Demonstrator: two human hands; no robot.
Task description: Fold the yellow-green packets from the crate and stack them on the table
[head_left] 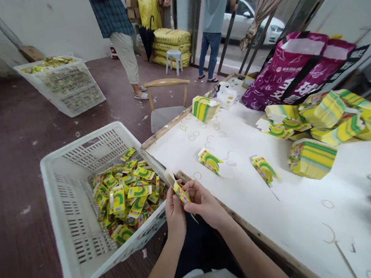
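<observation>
Between my two hands, at the table's near edge, is a small yellow and green carton [181, 193] with an end flap standing up. My left hand [174, 211] pinches it from the left. Fingers of my right hand [202, 202] are closed on its other side. Two more of these cartons lie on the white tabletop [240, 204]: one flat carton [210, 161] just beyond my hands and another flat carton [264, 170] further right. Left of my hands, a white plastic crate [54, 207] holds many small yellow-green packs [134, 191].
Bundles of flat cartons [313, 158] and a purple bag [291, 69] occupy the table's right side. A wooden chair [165, 83] stands at its far edge. Beyond are another filled crate [65, 81], two standing people, stacked yellow sacks [172, 38] and a small stool [173, 54].
</observation>
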